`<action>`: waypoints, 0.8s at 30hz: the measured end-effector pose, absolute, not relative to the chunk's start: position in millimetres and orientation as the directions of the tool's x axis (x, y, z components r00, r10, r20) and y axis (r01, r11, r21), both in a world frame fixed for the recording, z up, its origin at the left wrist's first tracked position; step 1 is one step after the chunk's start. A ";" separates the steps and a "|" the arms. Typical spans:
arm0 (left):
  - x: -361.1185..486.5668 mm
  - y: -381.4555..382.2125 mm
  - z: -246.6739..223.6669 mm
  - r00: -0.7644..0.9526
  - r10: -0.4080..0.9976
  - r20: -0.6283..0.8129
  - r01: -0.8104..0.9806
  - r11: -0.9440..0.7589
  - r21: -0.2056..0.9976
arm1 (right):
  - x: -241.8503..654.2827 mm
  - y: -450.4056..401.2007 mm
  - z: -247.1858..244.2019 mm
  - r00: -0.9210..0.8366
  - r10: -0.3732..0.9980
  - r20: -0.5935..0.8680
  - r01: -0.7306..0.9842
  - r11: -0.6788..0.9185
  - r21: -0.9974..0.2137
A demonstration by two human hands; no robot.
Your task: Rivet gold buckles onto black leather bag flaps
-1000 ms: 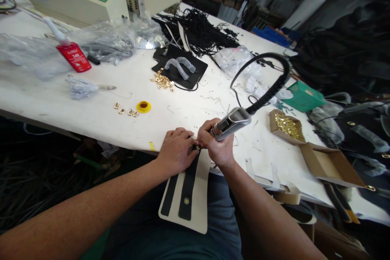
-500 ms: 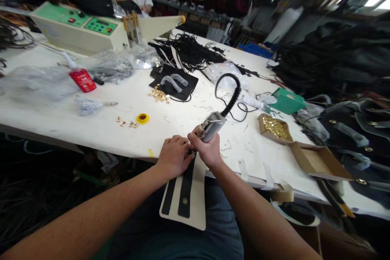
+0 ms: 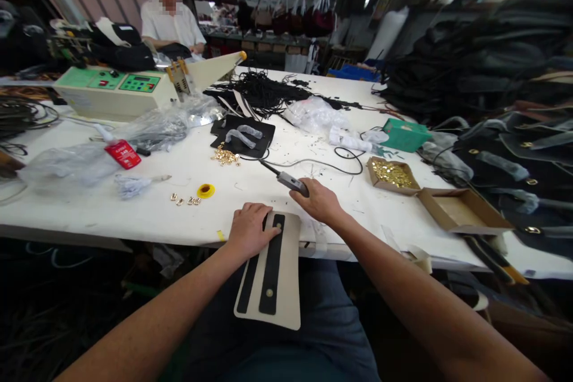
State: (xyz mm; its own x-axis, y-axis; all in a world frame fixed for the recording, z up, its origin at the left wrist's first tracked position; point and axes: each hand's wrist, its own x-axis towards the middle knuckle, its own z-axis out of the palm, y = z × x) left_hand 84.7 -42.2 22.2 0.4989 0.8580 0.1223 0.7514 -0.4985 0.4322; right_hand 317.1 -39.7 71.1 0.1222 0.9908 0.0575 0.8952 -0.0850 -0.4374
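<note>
A cream leather panel point(image 3: 290, 268) with two black strips on it lies partly on the table and slopes over the front edge above my lap. The wider black strip point(image 3: 270, 262) bears a round metal stud near each end. My left hand point(image 3: 251, 230) rests on the panel's upper left, fingers laid down and thumb stretched onto the strip beside the upper stud point(image 3: 278, 226). Just right of the panel and raised over the table, my right hand point(image 3: 320, 200) is closed around a grey corded electric screwdriver point(image 3: 290, 182), whose cord end points away to the left.
Gold fittings point(image 3: 225, 155), a yellow ring point(image 3: 206, 191) and a red glue bottle point(image 3: 122, 153) lie left. To the right stand a box of gold pieces point(image 3: 391, 174), a brown tray point(image 3: 463, 209) and a green box point(image 3: 405, 134). Behind a machine point(image 3: 116, 98), a person point(image 3: 172, 30) works.
My right hand has lifted the electric screwdriver off the strip and moved right, tipping it over. The upper stud is now uncovered. My left hand has loosened and spread its thumb. The view has tilted up.
</note>
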 end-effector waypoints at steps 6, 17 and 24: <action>86.1 -38.2 20.0 0.496 0.852 0.167 0.646 -0.490 0.586 | 340.8 -62.5 41.9 0.085 0.971 0.225 0.963 -0.022 -0.269; 76.5 -85.1 34.9 0.366 0.815 0.449 0.546 -0.579 0.606 | 292.5 -101.0 66.1 -0.242 0.970 0.032 0.677 0.192 -0.710; 46.0 -174.2 94.6 0.156 0.987 -0.028 0.128 0.008 0.992 | 287.9 -157.9 156.8 -0.334 0.711 0.618 0.555 0.679 -0.481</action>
